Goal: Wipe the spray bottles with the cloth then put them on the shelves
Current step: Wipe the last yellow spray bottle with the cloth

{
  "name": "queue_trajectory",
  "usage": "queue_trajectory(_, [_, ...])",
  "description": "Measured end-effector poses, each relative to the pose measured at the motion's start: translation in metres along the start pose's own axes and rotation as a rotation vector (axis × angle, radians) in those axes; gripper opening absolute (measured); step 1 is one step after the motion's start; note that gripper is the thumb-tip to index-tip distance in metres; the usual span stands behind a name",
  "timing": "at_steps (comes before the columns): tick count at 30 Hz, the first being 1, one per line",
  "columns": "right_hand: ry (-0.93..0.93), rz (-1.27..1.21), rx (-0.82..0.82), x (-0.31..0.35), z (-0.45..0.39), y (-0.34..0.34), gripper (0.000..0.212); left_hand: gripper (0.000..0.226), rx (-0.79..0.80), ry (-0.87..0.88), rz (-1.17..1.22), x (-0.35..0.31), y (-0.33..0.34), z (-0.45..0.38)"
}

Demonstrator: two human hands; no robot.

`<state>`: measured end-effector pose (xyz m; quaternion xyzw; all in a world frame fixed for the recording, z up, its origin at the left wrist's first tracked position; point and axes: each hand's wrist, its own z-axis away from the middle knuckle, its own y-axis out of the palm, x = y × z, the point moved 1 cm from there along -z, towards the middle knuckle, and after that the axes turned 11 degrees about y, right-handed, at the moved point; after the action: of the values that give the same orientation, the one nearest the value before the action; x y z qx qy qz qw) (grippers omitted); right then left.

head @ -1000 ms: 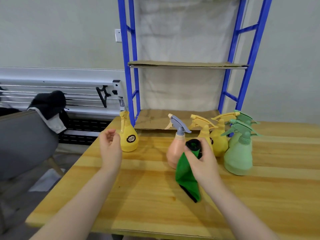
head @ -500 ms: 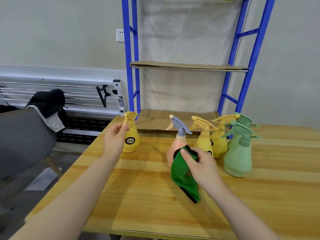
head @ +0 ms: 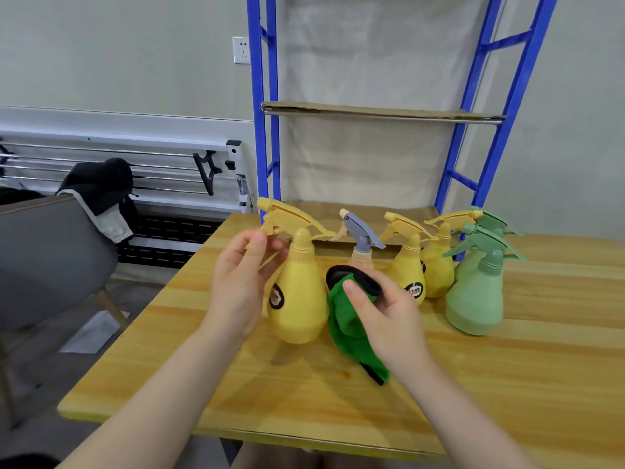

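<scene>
The wooden table (head: 507,384) is carrying the blue shelf rack (head: 262,130) and five waiting bottles. My left hand (head: 240,286) is gripping the yellow spray bottle (head: 297,299) by its trigger neck, above the table; its dark oval label (head: 276,297) is too blurred to read. My right hand (head: 385,313) is pinching the green cloth (head: 348,330) beside it.

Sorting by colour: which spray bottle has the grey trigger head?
The peach-bodied bottle behind the green cloth; the others' heads match their yellow or green bodies.
</scene>
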<state>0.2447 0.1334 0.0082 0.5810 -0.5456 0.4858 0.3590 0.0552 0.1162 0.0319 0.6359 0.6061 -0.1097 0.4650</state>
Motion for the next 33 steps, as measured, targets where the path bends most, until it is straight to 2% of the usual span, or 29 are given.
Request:
queue_trajectory(2, [-0.076, -0.02, 0.024, 0.004, 0.001, 0.005, 0.01, 0.017, 0.017, -0.007, 0.031, 0.001, 0.01, 0.007])
queue_trajectory(4, [-0.122, -0.002, 0.039, 0.005, 0.0, 0.006, 0.017, 0.016, 0.02, -0.008, 0.062, 0.001, 0.017, 0.012])
queue_trajectory(11, [-0.149, 0.128, 0.143, 0.001, -0.007, 0.014, 0.031, 0.016, 0.038, -0.015, 0.048, 0.016, 0.031, 0.02])
queue_trajectory(15, [-0.063, -0.099, 0.328, -0.002, -0.011, 0.013, 0.042, 0.019, 0.007, -0.017, 0.058, 0.025, 0.03, 0.01])
queue_trajectory(19, [0.024, -0.34, 0.312, -0.011, -0.026, 0.011, 0.058, 0.016, -0.03, -0.016, 0.114, 0.031, 0.021, -0.006])
queue_trajectory(21, [0.065, -0.341, 0.335, -0.015, -0.032, 0.014, 0.055, 0.016, -0.061, -0.019, 0.129, 0.034, 0.021, -0.012])
queue_trajectory(24, [0.059, -0.219, 0.335, -0.02, -0.038, 0.018, 0.036, 0.015, -0.085, -0.024, 0.114, 0.042, 0.02, -0.017])
queue_trajectory(28, [0.057, -0.16, 0.276, -0.026, -0.056, 0.019, 0.036, 0.016, -0.032, -0.018, 0.087, 0.054, 0.013, -0.02])
queue_trajectory(33, [0.014, -0.068, 0.276, -0.03, -0.066, 0.033, 0.02, 0.017, -0.017, -0.013, 0.054, 0.066, 0.0, -0.017])
